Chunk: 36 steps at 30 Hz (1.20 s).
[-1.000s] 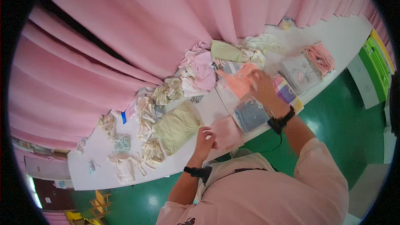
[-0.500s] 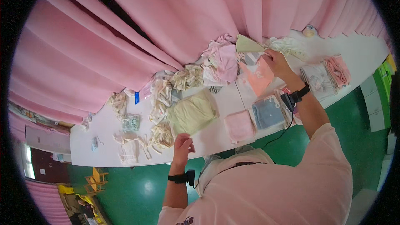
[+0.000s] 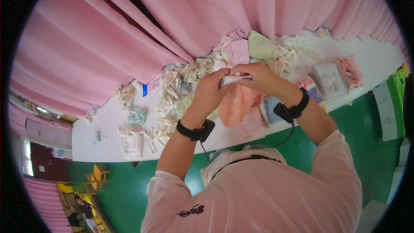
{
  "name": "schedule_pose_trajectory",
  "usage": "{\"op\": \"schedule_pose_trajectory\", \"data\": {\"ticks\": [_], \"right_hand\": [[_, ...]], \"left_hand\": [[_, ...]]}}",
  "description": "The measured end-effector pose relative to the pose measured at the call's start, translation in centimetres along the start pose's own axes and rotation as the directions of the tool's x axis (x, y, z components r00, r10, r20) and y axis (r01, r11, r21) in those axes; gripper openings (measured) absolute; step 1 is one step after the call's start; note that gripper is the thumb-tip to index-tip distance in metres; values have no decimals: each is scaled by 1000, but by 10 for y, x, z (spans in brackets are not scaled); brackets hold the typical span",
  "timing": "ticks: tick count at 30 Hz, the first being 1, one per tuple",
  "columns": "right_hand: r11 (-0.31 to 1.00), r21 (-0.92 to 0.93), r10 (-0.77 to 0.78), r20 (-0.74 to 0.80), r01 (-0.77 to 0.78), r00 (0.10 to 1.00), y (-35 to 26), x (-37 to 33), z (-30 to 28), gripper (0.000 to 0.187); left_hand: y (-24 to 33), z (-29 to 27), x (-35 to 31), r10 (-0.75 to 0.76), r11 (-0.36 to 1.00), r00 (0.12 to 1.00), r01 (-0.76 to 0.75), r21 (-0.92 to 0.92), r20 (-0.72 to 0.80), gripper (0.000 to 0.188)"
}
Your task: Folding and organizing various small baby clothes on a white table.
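Note:
My left hand (image 3: 212,90) and my right hand (image 3: 258,77) meet over the middle of the table. Between them they pinch the upper edge of a peach-coloured garment (image 3: 237,105), whose edge shows white and grey. The rest of the garment hangs down toward me, over part of a folded pink cloth (image 3: 251,126). A folded blue garment (image 3: 270,108) lies beside that cloth, partly behind my right wrist. Most of a pale green cloth (image 3: 184,102) is hidden by my left hand and forearm.
Rumpled cream and pink clothes (image 3: 198,70) line the back of the white table (image 3: 108,149), against a pink curtain (image 3: 181,13). A green cloth (image 3: 262,46) lies at the back. On the right are packaged white clothes (image 3: 330,79) and folded coral clothes (image 3: 350,71).
My right hand has brought the peach garment left and nearer to me. My left hand has risen from the front edge and now grips it too.

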State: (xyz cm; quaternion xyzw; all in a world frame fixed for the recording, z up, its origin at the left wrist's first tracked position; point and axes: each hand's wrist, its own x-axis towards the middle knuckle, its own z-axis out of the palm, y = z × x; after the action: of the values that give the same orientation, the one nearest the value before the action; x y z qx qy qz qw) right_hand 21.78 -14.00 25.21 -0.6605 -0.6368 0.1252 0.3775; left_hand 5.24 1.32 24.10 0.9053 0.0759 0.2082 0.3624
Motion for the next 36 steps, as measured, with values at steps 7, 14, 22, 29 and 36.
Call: {"op": "schedule_pose_trajectory", "data": {"ticks": [7,14,22,29,36], "right_hand": [[945,-182,310,231,-273,922,68,-30,15,43],[947,39,311,146,-319,939,56,-27,-18,32],[967,161,220,-137,-197,966,80,-30,-38,19],[855,448,350,-130,-260,928,66,-32,-43,19],[796,554,366,-121,-243,923,71,-38,-52,27]], "left_hand": [[-20,-35,-28,-103,994,959,86,-73,-264,32],[-42,-111,-68,-254,954,903,293,66,-346,26],[-66,-127,-102,-300,756,875,461,465,-380,22],[-92,-131,-126,-352,851,892,431,299,-283,23],[-92,-132,-122,-349,829,861,468,306,-371,21]]}}
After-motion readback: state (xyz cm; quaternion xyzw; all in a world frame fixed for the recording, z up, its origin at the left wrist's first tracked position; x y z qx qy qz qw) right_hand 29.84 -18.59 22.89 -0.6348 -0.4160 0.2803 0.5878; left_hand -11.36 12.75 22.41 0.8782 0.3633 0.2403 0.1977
